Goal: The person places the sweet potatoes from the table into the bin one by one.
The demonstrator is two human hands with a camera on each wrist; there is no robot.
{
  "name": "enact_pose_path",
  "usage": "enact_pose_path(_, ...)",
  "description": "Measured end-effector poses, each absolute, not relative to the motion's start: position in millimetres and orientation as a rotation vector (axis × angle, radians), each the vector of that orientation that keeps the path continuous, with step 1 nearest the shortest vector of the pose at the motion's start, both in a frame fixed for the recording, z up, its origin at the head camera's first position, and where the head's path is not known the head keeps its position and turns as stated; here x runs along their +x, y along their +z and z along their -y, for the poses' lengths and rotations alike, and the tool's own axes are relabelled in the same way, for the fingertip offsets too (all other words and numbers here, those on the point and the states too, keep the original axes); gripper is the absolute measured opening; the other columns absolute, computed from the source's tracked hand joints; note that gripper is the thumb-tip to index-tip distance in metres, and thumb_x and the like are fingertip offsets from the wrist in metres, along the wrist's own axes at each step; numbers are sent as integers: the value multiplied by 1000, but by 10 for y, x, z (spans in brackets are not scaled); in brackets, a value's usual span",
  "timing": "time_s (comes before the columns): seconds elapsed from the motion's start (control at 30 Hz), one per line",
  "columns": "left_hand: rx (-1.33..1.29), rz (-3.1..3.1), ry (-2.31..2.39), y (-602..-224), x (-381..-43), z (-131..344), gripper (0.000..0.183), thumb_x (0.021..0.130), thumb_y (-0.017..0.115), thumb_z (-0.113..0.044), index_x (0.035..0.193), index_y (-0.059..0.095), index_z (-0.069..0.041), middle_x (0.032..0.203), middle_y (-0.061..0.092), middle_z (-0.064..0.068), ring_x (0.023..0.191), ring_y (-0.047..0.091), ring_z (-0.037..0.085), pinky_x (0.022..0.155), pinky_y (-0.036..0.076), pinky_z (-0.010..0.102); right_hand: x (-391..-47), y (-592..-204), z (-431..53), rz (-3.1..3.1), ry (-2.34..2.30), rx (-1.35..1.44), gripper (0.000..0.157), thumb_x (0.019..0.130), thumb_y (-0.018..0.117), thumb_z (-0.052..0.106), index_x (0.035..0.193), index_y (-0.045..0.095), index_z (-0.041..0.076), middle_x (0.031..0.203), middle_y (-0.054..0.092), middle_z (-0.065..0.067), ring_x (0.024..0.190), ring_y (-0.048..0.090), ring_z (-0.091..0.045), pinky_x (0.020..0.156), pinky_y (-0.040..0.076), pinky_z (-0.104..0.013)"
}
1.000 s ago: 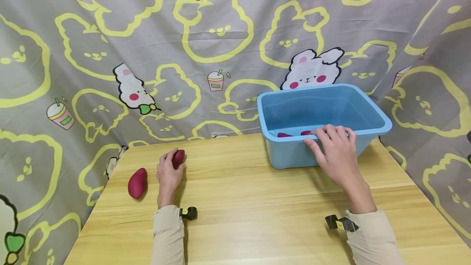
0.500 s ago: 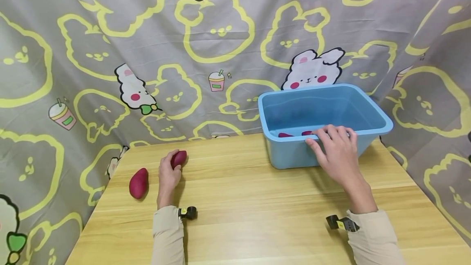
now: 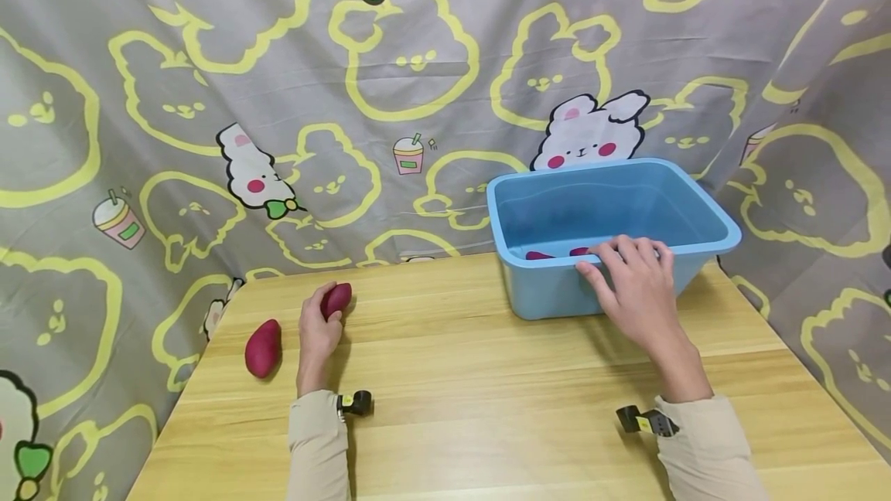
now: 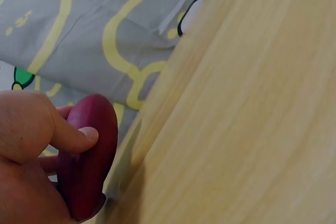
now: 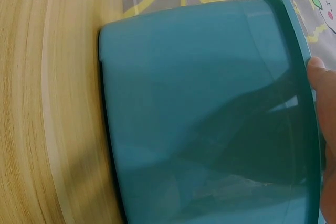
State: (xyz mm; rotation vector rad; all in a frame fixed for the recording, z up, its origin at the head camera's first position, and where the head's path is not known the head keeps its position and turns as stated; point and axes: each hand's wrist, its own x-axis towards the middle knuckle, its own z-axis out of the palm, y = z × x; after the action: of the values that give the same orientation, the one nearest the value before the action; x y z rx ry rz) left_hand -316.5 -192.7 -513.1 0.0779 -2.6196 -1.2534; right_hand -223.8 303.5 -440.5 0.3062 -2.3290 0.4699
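My left hand (image 3: 319, 331) pinches a dark red sweet potato (image 3: 337, 299) at the back left of the table. In the left wrist view the thumb lies across this sweet potato (image 4: 86, 166), with fingers behind it. To the left of that hand a second sweet potato (image 3: 262, 349) lies on the wood. My right hand (image 3: 639, 296) grips the front rim of a blue plastic tub (image 3: 550, 292), thumb outside and fingers over the edge. Inside the tub two red pieces (image 3: 539, 255) show just above the front rim; the rest of them is hidden.
The wooden table (image 3: 445, 408) spans the space between both arms. Behind it and at the sides hangs a grey curtain (image 3: 445, 60) with cartoon prints, close to the table's back edge. The tub stands at the back right.
The sweet potato in my left hand has tipped slightly to the right. My right hand and the tub have stayed in place.
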Motion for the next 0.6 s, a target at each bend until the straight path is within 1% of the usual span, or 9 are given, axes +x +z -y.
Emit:
enact_pose_path(0.3, 74, 2622, -1257, -5088, -3147, 1915, 56, 96, 56, 8, 149, 49, -9, 147, 41, 31, 135, 40, 51, 112, 30, 64, -2240, -4402, -3025, 2337, 469, 302, 27, 96, 71, 33, 111, 71, 10, 106, 62, -15, 109, 50, -40, 104, 25, -65)
enact_pose_path(0.6, 54, 2564, -1270, -5008, -3134, 1894, 56, 94, 58, 10, 147, 51, -9, 143, 44, 31, 132, 43, 51, 111, 32, 64, -2235, -4402, -3020, 2334, 472, 297, 28, 96, 70, 33, 111, 71, 10, 106, 62, -15, 110, 50, -41, 104, 25, -64)
